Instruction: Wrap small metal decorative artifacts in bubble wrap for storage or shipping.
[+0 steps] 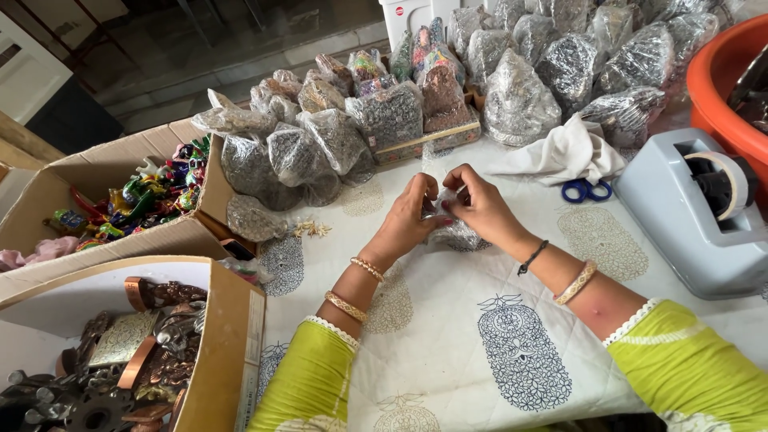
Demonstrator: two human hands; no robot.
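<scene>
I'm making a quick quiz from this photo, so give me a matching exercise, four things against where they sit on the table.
Things:
1. scissors
2. tape dispenser
3. small bag
4. metal parts box

Places:
A. near left corner
B. between both hands
C. far right, below the orange tub
D. half under the white cloth

Pairs: 1-D, 2-C, 3-B, 4-A

Soft, even daylight fills the scene, bright on the white cloth (448, 336) and dimmer toward the dark floor (200, 48) at the top. Shadows under the hands (448, 212) and bags (336, 144) are faint and blurred-edged. Small glints speckle the plastic bags (520, 96). Focus is sharp throughout; the wide lens bends the boxes (120, 232) and tape dispenser (696, 216) near the edges.
</scene>
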